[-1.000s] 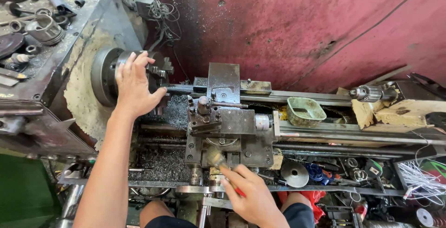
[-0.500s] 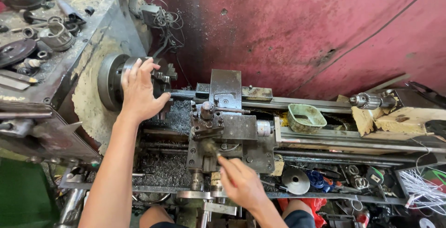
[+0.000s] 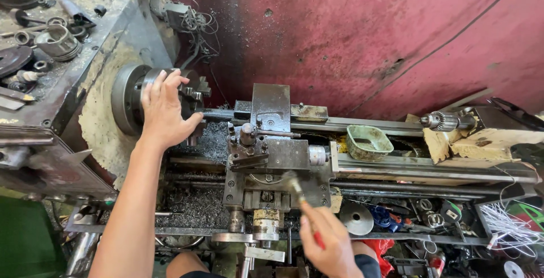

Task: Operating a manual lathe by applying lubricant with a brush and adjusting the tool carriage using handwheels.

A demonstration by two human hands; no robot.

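A lathe point(image 3: 294, 159) fills the view before a red wall point(image 3: 368, 34). The left hand point(image 3: 164, 108) lies spread, fingers wide, on the chuck point(image 3: 131, 94). The right hand point(image 3: 326, 244) grips a small brush point(image 3: 294, 186), bristles over the carriage point(image 3: 277, 167). A green tray point(image 3: 368, 142) sits on the bed.

One lathe point(image 3: 272, 159) fills the view, with one chuck point(image 3: 133, 99), one tool post point(image 3: 249, 139) and one drill chuck point(image 3: 439, 120). There is one green tray point(image 3: 368, 142), one brush point(image 3: 294, 186), and two hands: left point(image 3: 164, 108), right point(image 3: 328, 244).
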